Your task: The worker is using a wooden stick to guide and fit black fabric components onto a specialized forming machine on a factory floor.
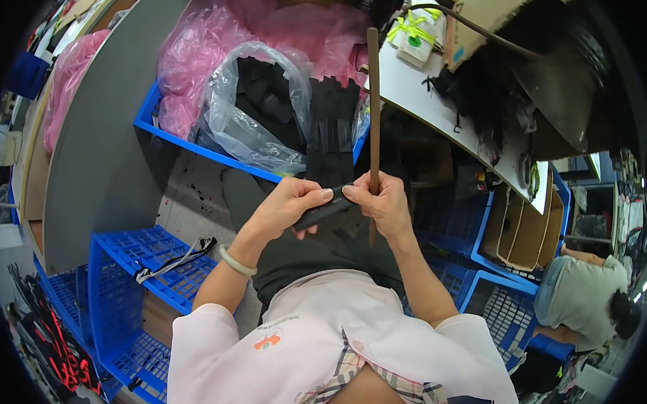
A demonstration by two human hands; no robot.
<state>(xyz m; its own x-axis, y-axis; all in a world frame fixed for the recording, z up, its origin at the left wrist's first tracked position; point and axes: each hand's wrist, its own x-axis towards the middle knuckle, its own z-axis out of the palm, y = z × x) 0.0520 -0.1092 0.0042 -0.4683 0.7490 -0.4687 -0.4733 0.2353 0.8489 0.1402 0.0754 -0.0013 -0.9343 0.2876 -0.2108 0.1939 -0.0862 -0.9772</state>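
Note:
My left hand (pixel 289 203) and my right hand (pixel 382 201) meet over my lap, both pinching a black fabric piece (pixel 324 210) that looks like a glove finger. My right hand also grips a long brown wooden stick (pixel 373 99) that stands nearly upright, its lower tip showing below the hand. More of the black fabric (pixel 332 140) hangs up toward the crate ahead. A pale bangle (pixel 236 262) sits on my left wrist.
A blue crate (pixel 191 145) ahead holds pink plastic bags and a clear bag (pixel 244 119) of black pieces. More blue crates (pixel 135 271) stand at my left and lower right. A work table (pixel 435 103) lies right. Another person (pixel 588 299) crouches at far right.

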